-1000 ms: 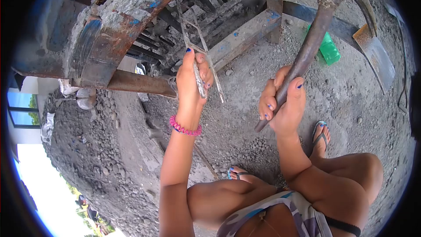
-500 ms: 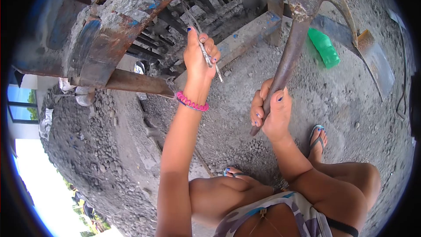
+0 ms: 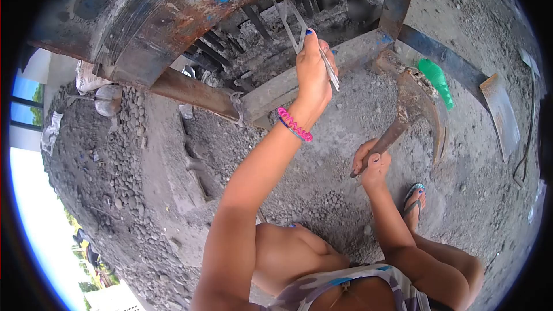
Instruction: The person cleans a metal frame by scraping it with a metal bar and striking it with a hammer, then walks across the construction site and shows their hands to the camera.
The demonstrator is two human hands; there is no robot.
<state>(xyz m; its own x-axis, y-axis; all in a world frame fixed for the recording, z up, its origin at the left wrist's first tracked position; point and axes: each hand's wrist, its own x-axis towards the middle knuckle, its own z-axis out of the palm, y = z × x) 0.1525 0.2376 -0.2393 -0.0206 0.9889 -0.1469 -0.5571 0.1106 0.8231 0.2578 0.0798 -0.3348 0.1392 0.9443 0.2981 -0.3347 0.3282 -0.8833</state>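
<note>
Left hand (image 3: 315, 75) gripping a thin bar (image 3: 333, 78) by a rusty frame (image 3: 196, 96), right hand (image 3: 373, 165) tight around a hammer (image 3: 406, 101), green bottle (image 3: 436, 82) on gray ground (image 3: 345, 121)

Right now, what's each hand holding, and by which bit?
The right hand holds a claw hammer low on its handle; the left hand, a thin forked grey piece near one end.

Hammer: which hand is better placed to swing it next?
Likely the right hand: it grips the hammer by its handle, while the left hand is occupied, holding a thin strip near the metal frame.
</note>
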